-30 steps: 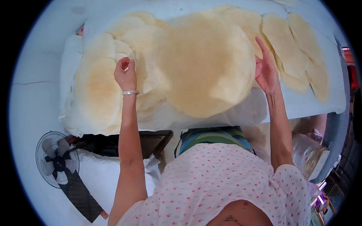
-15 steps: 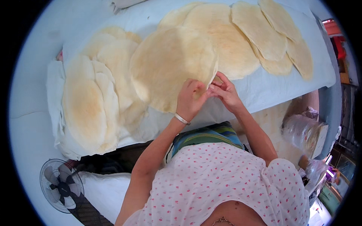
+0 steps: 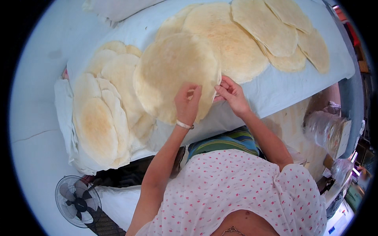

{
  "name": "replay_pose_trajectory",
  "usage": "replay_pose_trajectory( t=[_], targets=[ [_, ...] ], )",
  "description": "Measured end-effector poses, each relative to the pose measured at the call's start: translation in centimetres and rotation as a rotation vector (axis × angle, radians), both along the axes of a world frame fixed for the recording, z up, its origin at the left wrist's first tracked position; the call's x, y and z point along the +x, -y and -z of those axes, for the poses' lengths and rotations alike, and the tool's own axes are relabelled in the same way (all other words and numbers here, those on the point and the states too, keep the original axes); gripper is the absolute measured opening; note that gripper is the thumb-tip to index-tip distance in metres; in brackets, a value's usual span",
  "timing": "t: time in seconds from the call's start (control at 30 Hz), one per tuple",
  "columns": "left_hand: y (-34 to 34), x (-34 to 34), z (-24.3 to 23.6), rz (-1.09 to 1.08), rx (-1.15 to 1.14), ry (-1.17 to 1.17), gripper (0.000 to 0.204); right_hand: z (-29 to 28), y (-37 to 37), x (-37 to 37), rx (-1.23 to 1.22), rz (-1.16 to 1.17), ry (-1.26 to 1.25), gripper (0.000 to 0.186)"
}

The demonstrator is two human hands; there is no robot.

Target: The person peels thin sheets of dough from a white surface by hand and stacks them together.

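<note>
A large, round, thin flatbread (image 3: 173,67) lies at the table's middle, its near edge partly over the front. My right hand (image 3: 233,96) pinches its right edge between thumb and fingers, with the fingers partly under the rim. Over the bread's lower part is my left hand (image 3: 187,104), its thumb and fingertips curled together; whether anything small is between them is too fine to see. Another wide flatbread (image 3: 226,43) lies behind and to the right, partly covered. To the left rest several overlapping flatbreads (image 3: 98,126), browned in the middle.
More flatbreads (image 3: 271,29) overlap at the far right. All lie on a pale blue cloth (image 3: 267,94) over the table. A standing fan (image 3: 78,202) is at the lower left, beside the wall. Plastic-wrapped goods (image 3: 325,128) are to the right.
My left hand has moved left, away from the bread's edge and from my right hand. My right hand stays at the rim. The whole view has shifted slightly.
</note>
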State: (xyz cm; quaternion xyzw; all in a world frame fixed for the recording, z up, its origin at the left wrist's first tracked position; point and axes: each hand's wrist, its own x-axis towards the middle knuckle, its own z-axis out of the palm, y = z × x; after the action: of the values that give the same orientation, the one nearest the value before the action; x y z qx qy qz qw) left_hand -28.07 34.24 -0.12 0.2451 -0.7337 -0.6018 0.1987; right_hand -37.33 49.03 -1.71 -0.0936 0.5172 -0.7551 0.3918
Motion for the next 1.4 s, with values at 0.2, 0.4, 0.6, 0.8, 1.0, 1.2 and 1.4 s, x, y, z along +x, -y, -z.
replay_pose_trajectory(
  t=[0.2, 0.4, 0.6, 0.8, 1.0, 1.2, 1.4],
  targets=[
    [0.2, -4.7, -1.0, 0.123, 0.01, 0.052, 0.012, 0.7, 0.7, 0.6, -0.038, -0.017, -0.116, 0.04],
    [0.7, -5.1, 0.3, 0.122, 0.231, 0.133, 0.011, -0.7, 1.4, -0.5, 0.082, 0.086, -0.02, 0.029],
    [0.8, -5.1, 0.9, 0.131, 0.299, 0.134, 0.009, 1.0, 1.4, -1.3, 0.234, 0.156, -0.132, 0.022],
    [1.0, -4.5, 0.1, -0.054, -0.04, 0.084, 0.009, 1.6, 0.7, -2.2, 0.338, 0.271, -0.076, 0.017],
    [-1.2, -4.5, -0.5, -0.039, -0.556, 0.13, 0.019, 3.3, 3.0, -1.9, 0.42, 0.206, -0.376, 0.02],
    [1.3, -7.2, -0.6, -0.11, -0.723, 0.219, 0.015, 2.0, 4.2, -2.3, 0.445, 0.225, -0.511, 0.022],
    [9.0, -7.2, -1.1, 0.154, -0.371, 0.389, 0.011, 3.7, 4.0, -4.6, 0.34, 0.168, -0.303, 0.019]
  ],
)
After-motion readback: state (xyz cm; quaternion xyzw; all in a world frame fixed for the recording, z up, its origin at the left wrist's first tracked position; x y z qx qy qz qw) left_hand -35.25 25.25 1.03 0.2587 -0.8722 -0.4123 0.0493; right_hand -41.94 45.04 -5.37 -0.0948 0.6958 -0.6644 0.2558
